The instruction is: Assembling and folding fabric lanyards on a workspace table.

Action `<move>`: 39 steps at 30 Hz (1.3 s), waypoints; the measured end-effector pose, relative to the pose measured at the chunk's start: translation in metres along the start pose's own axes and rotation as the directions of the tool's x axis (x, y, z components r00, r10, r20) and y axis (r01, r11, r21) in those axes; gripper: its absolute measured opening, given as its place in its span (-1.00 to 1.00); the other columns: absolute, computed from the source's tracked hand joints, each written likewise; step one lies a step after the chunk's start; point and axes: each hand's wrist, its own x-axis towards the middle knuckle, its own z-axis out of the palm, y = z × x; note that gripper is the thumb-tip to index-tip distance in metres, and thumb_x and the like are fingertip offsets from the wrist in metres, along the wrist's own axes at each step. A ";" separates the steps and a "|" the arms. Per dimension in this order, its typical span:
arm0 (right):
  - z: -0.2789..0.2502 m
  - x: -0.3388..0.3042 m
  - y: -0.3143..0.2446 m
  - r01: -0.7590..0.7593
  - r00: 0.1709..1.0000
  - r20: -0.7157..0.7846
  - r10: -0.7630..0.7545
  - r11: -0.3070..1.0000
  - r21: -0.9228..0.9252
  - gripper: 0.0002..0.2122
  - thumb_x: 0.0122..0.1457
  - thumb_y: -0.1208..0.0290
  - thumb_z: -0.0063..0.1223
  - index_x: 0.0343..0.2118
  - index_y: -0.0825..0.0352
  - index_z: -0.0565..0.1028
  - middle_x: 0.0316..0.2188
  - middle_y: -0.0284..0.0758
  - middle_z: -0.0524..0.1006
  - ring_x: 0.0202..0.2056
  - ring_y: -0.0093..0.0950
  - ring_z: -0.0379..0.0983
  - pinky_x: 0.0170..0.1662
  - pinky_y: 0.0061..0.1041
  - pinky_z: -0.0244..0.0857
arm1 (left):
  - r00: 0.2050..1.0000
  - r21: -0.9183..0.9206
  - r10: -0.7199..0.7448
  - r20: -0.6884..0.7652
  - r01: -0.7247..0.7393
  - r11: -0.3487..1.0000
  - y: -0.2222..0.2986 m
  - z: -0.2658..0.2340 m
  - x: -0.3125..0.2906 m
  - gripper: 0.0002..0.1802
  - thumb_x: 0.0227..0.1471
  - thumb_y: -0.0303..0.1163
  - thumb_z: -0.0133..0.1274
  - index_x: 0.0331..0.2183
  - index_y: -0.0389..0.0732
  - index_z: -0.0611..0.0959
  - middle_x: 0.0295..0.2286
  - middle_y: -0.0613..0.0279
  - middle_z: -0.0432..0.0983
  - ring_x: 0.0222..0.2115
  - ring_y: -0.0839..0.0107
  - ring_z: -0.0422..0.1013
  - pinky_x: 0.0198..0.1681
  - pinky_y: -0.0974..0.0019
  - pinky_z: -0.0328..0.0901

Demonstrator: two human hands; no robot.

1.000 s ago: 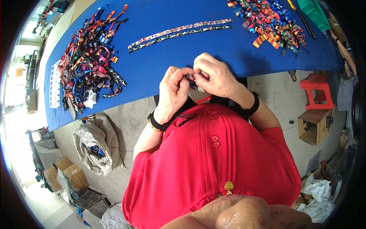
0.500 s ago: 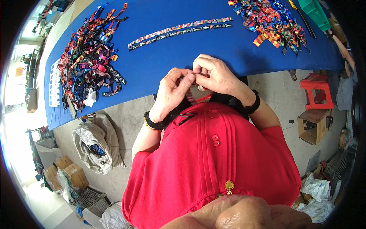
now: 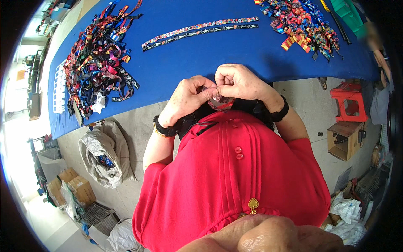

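Observation:
At the near edge of the blue table, my left hand [image 3: 187,100] is closed in a pinch, its thumb and fingertips meeting those of my right hand [image 3: 242,85]. The right hand is also closed, its fingers curled. Between and below the fingertips hangs a patterned reddish fabric strap [image 3: 221,102], partly hidden by the hands. The exact spot where the fingers grip it is too small to make out. Beyond the hands, a pink multicoloured strap [image 3: 201,28] and a black-and-white patterned strap [image 3: 205,31] lie side by side on the table.
A tangled pile of straps [image 3: 98,63] covers the table's left side, beside a white grid tray [image 3: 59,90]. Bundled straps [image 3: 302,29] and a green bin [image 3: 346,14] occupy the right. Below stand a red stool [image 3: 348,101], a cardboard box [image 3: 344,140] and an open sack [image 3: 103,155].
Both hands have shifted slightly, the left one's fingertips dropping a little. More of the reddish strap now shows below the fingers.

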 end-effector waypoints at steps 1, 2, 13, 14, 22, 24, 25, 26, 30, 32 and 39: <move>0.000 -0.001 -0.003 -0.066 0.998 0.013 0.065 0.991 0.118 -0.90 0.12 0.57 0.18 -0.39 0.33 0.44 -0.54 -0.47 0.47 -0.53 -0.74 0.38 -0.49 -0.68 0.25 | 0.998 -0.010 0.047 -0.031 -0.047 0.999 -0.002 0.000 0.000 -0.81 0.16 -0.38 0.20 -0.28 -0.33 0.67 -0.43 0.30 0.61 -0.42 0.60 0.48 -0.35 0.47 0.37; 0.001 -0.001 -0.001 -0.067 0.998 0.012 0.066 0.991 0.116 -0.90 0.12 0.57 0.18 -0.39 0.33 0.44 -0.54 -0.47 0.47 -0.53 -0.74 0.38 -0.49 -0.68 0.25 | 0.994 -0.020 0.093 -0.062 -0.094 0.995 -0.002 0.001 0.001 -0.82 0.19 -0.37 0.18 -0.26 -0.30 0.65 -0.42 0.33 0.62 -0.42 0.62 0.47 -0.34 0.50 0.35; 0.007 -0.001 -0.004 -0.154 0.979 -0.076 0.187 0.936 0.317 -0.88 0.29 0.44 0.13 -0.25 0.37 0.46 -0.41 -0.38 0.56 -0.47 -0.67 0.46 -0.43 -0.67 0.35 | 0.958 -0.255 0.044 -0.282 -0.119 0.960 0.000 0.015 0.006 -0.92 0.22 -0.45 0.11 -0.29 -0.24 0.65 -0.49 0.44 0.52 -0.51 0.72 0.32 -0.46 0.56 0.22; 0.008 -0.001 -0.004 -0.148 0.980 -0.082 0.182 0.939 0.312 -0.88 0.28 0.44 0.14 -0.26 0.37 0.46 -0.41 -0.39 0.57 -0.47 -0.67 0.47 -0.43 -0.67 0.37 | 0.951 -0.306 0.014 -0.310 -0.114 0.945 0.001 0.017 0.007 -0.93 0.22 -0.46 0.10 -0.29 -0.23 0.64 -0.49 0.44 0.52 -0.52 0.73 0.31 -0.46 0.57 0.21; 0.008 -0.003 0.001 -0.097 0.985 -0.102 0.142 0.928 0.359 -0.87 0.32 0.48 0.03 -0.23 0.46 0.47 -0.40 -0.27 0.60 -0.46 -0.56 0.55 -0.43 -0.57 0.47 | 0.959 -0.307 0.006 -0.285 -0.097 0.947 0.003 0.017 0.008 -0.92 0.21 -0.44 0.12 -0.33 -0.25 0.60 -0.51 0.37 0.54 -0.57 0.71 0.31 -0.52 0.56 0.19; 0.010 -0.003 -0.001 -0.096 0.984 -0.114 0.140 0.940 0.327 -0.88 0.30 0.50 0.01 -0.21 0.46 0.44 -0.45 -0.25 0.60 -0.49 -0.54 0.56 -0.45 -0.55 0.48 | 0.964 -0.309 0.013 -0.266 -0.098 0.946 -0.003 0.016 0.008 -0.92 0.22 -0.45 0.10 -0.30 -0.25 0.58 -0.49 0.34 0.56 -0.56 0.69 0.32 -0.51 0.56 0.21; 0.011 -0.003 0.002 -0.076 0.985 -0.126 0.120 0.948 0.309 -0.88 0.29 0.50 0.02 -0.22 0.46 0.44 -0.47 -0.25 0.60 -0.50 -0.53 0.57 -0.46 -0.54 0.48 | 0.964 -0.308 0.028 -0.265 -0.112 0.945 -0.005 0.016 0.008 -0.93 0.23 -0.45 0.09 -0.30 -0.25 0.57 -0.48 0.33 0.56 -0.56 0.68 0.33 -0.50 0.55 0.22; 0.012 -0.002 0.003 -0.058 0.985 -0.139 0.102 0.956 0.288 -0.89 0.28 0.51 0.02 -0.24 0.46 0.44 -0.49 -0.25 0.60 -0.52 -0.52 0.57 -0.47 -0.53 0.48 | 0.964 -0.307 0.043 -0.264 -0.126 0.943 -0.007 0.016 0.009 -0.93 0.23 -0.46 0.08 -0.29 -0.26 0.57 -0.47 0.32 0.57 -0.56 0.67 0.34 -0.50 0.55 0.22; 0.009 -0.004 -0.002 -0.052 0.988 -0.127 0.092 0.956 0.289 -0.87 0.29 0.46 0.03 -0.29 0.45 0.45 -0.50 -0.25 0.61 -0.52 -0.48 0.60 -0.49 -0.52 0.48 | 0.969 -0.319 0.023 -0.247 -0.104 0.942 -0.006 0.016 0.009 -0.93 0.23 -0.46 0.08 -0.28 -0.26 0.56 -0.45 0.27 0.58 -0.54 0.63 0.37 -0.48 0.54 0.24; 0.009 -0.002 -0.003 -0.064 0.988 -0.119 0.102 0.956 0.286 -0.85 0.30 0.44 0.03 -0.31 0.45 0.45 -0.49 -0.25 0.61 -0.53 -0.47 0.60 -0.51 -0.53 0.47 | 0.972 -0.307 0.023 -0.235 -0.096 0.947 -0.006 0.012 0.008 -0.87 0.23 -0.42 0.10 -0.31 -0.28 0.55 -0.45 0.23 0.56 -0.52 0.57 0.37 -0.48 0.51 0.23; 0.002 -0.007 -0.009 -0.027 0.992 -0.120 0.047 0.986 0.165 -0.85 0.31 0.43 -0.03 -0.32 0.43 0.45 -0.54 -0.22 0.61 -0.56 -0.46 0.61 -0.54 -0.52 0.46 | 0.980 -0.317 0.065 -0.189 -0.124 0.940 -0.010 0.013 0.013 -0.83 0.24 -0.36 0.11 -0.30 -0.28 0.54 -0.47 0.24 0.57 -0.56 0.57 0.37 -0.51 0.50 0.24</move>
